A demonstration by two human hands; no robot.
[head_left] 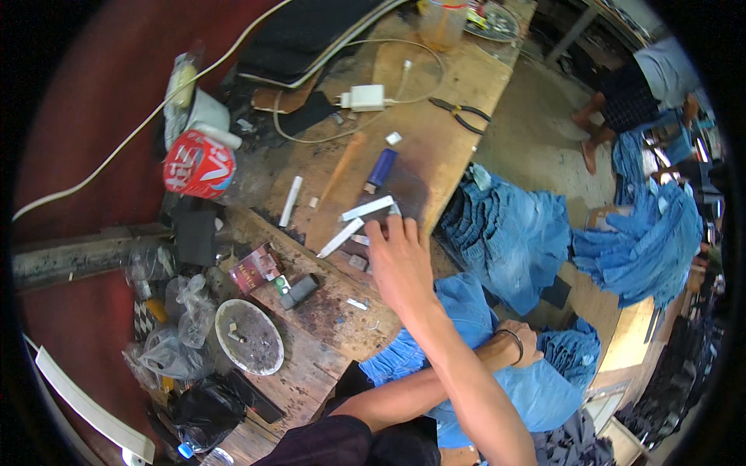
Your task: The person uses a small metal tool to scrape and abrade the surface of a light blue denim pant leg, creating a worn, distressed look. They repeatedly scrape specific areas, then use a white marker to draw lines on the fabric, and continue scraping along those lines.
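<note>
A garment workshop: blue denim [513, 241] in heaps, stained wooden workbench [330, 311], pliers [456, 107]

- On my feed, the right forearm [470, 377] crosses above the left forearm [412, 396].
- I have the right hand [400, 260] extended forward, back uppermost, fingers bent slightly.
- My left hand [526, 344] lies farther right; I can't read its grip.

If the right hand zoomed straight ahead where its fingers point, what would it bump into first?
The right hand would probably bump the white stick just ahead of its fingertips, then the blue lighter. Whether the fingertips already touch the stick is hard to tell.
</note>
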